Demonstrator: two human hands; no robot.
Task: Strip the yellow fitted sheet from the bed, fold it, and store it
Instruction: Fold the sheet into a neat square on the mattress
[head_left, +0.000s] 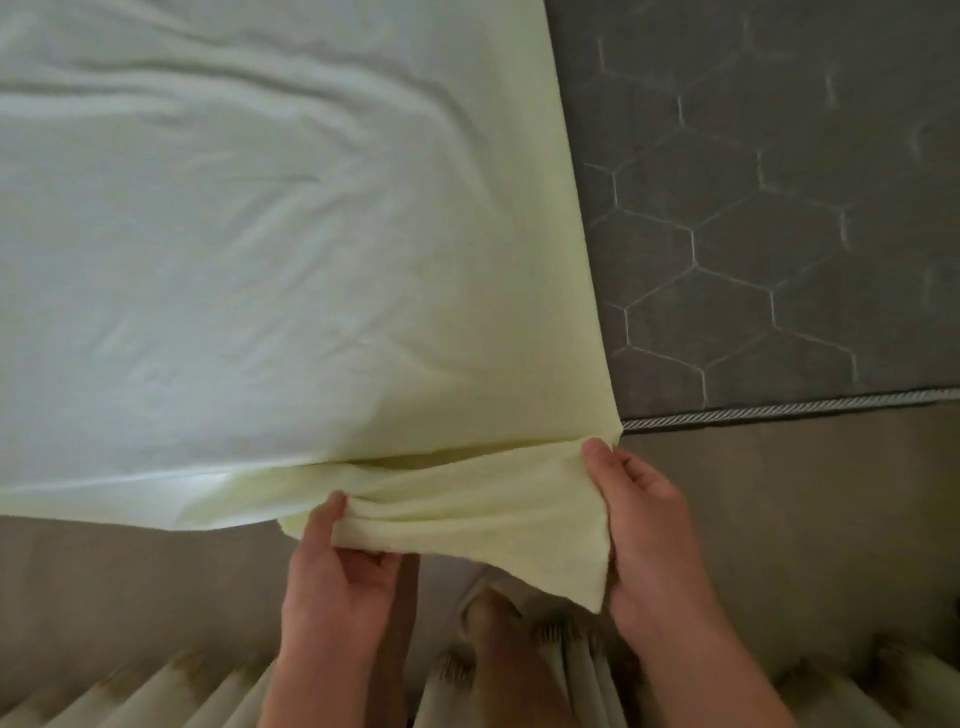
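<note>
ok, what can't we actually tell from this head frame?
- How much of the yellow fitted sheet is still on: the frame's left and top edges cut it off.
- Fingertips of the left hand and right hand: tucked under the sheet's hem.
- Mattress under the sheet: covered.
- Foot on the floor: blurred, partly behind the hanging corner.

To the right of the yellow sheet (270, 249), the grey mattress top (779, 208) lies bare and open to reach. Along the bed's near edge, the floor (779, 519) is free on both sides. Pale pleated fabric (156, 696) crowds the space below the hands.
</note>
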